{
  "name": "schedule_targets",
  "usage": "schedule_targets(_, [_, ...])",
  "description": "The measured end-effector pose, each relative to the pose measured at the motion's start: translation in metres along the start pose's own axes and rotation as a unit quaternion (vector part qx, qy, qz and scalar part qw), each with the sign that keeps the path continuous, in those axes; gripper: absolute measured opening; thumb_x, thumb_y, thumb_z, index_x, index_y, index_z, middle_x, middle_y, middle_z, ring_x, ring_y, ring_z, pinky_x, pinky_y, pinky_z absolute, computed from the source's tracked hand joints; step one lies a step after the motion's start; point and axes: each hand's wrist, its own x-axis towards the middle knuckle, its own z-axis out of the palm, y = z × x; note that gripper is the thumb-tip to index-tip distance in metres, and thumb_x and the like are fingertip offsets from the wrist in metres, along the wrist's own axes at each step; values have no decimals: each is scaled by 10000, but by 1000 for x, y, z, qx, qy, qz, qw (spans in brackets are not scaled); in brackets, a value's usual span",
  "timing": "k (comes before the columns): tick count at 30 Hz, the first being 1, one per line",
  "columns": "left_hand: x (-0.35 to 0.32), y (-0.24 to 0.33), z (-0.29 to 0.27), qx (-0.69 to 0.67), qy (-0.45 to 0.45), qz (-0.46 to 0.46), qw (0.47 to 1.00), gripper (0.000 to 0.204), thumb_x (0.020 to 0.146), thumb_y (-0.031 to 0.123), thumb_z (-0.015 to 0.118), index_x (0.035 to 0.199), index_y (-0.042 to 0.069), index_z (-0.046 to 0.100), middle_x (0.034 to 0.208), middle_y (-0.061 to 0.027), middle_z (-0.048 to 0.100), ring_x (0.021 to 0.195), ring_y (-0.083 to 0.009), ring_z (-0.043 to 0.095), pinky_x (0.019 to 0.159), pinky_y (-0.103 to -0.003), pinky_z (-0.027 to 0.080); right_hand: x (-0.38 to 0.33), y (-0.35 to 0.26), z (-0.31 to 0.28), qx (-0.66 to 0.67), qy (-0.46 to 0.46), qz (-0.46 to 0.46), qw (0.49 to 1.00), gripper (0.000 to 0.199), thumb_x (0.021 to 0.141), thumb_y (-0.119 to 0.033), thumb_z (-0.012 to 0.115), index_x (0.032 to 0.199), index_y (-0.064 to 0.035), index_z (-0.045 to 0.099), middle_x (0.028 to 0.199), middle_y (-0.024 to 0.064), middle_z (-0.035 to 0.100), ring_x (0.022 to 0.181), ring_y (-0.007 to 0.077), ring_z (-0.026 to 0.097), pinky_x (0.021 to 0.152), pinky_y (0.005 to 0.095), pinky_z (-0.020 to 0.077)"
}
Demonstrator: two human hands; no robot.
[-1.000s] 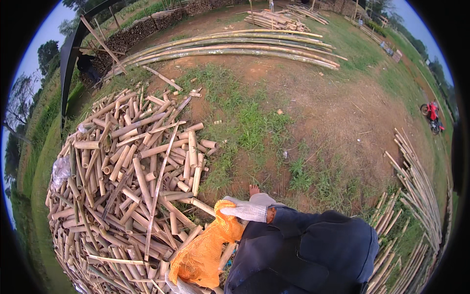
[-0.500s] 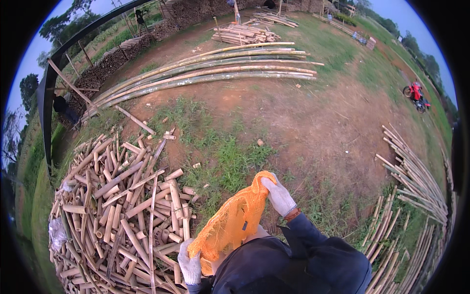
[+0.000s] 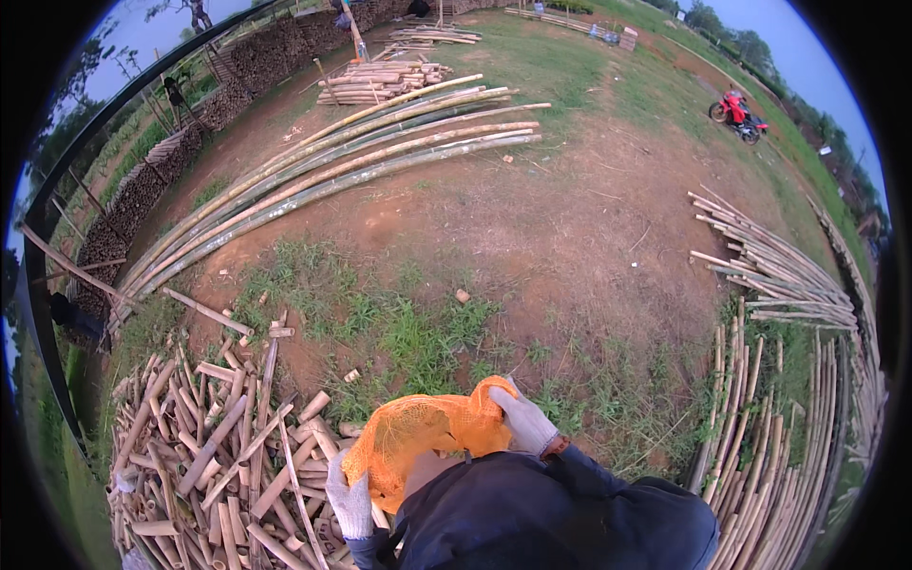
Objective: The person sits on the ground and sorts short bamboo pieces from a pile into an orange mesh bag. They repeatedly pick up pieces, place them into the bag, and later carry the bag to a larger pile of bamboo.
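An orange mesh sack (image 3: 408, 420) is stretched between my gloved hands in front of my dark clothing. My left hand (image 3: 350, 496), in a white knit glove, is closed on the sack's left edge. At the upper right corner my right hand (image 3: 522, 419), gloved the same way, grips the bunched mesh. The sack's top side bows outward, and its lower part is hidden behind my body. Just beyond my left hand lies a heap of cut bamboo pieces (image 3: 223, 456).
Long bamboo poles (image 3: 332, 176) lie across the ground ahead, with a stack of shorter poles (image 3: 389, 81) behind them. More poles (image 3: 760, 418) lie at the right. Grass tufts (image 3: 418, 337) grow before me. A red motorcycle (image 3: 737, 116) stands at the far right.
The view has swung to the right, so the surroundings slide left. Both hands sit lower in the picture, and the sack has gone from a slanted stretch to a wider, arched spread.
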Motion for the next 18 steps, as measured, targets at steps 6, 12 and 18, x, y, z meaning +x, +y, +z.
schedule_targets(6, [137,3,-3,-14,-46,24,999,361,950,-8,652,1309,-46,665,1200,-116,715,1102,-203,675,1018,-359,533,84,-60,52,-98,70,-116,986,630,1152,-511,514,1561,-33,540,1620,184,543,1443,262,544,1236,379,399])
schedule_targets(12, [255,6,-18,-53,-72,38,995,333,982,10,625,1311,-45,648,1209,-97,705,1076,-189,668,995,-337,537,135,-113,96,-65,23,-111,991,568,1131,-438,634,1558,-86,511,1398,65,666,1293,160,597,1117,335,487])
schedule_targets(18, [330,-3,-5,-78,-51,6,996,354,963,-34,619,1315,-53,651,1203,-105,722,1098,-200,684,1003,-344,544,201,-121,126,-83,23,-46,995,553,1120,-465,634,1545,-125,534,1396,95,681,1267,201,634,1100,365,507])
